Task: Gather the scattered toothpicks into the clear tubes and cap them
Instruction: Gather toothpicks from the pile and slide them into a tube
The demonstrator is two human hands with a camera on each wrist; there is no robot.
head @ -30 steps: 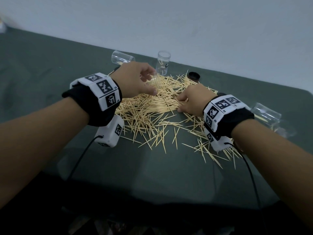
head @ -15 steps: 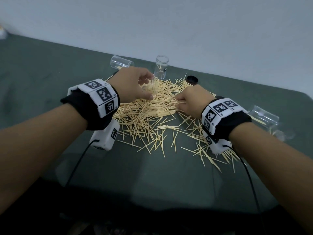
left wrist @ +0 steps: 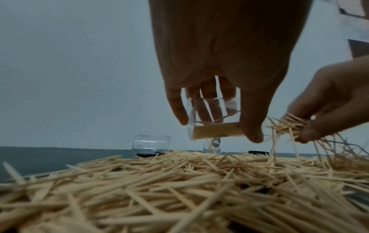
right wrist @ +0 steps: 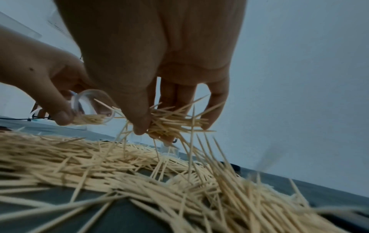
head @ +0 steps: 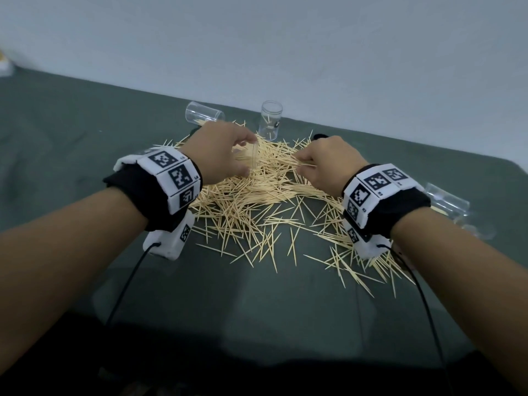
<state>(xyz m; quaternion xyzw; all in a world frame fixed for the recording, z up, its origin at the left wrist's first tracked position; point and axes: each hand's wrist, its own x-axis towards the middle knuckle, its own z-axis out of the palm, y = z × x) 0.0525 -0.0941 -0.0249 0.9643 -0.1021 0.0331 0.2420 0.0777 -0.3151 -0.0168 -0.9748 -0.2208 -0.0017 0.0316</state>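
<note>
The left hand [left wrist: 217, 66] grips a clear tube [left wrist: 214, 124] lying sideways above the toothpick pile [head: 257, 201], a layer of toothpicks settled along its lower wall. Just beside its open mouth, the right hand [right wrist: 159, 63] pinches a splayed bundle of toothpicks [right wrist: 175, 123], some dangling. The pile spreads over the middle of the dark green table [head: 71, 132]. Toward the far edge stand an upright tube [head: 271, 120], a toppled one [head: 203, 112] and a black cap [head: 320, 136]; another tube [head: 447, 200] lies at the right edge.
</note>
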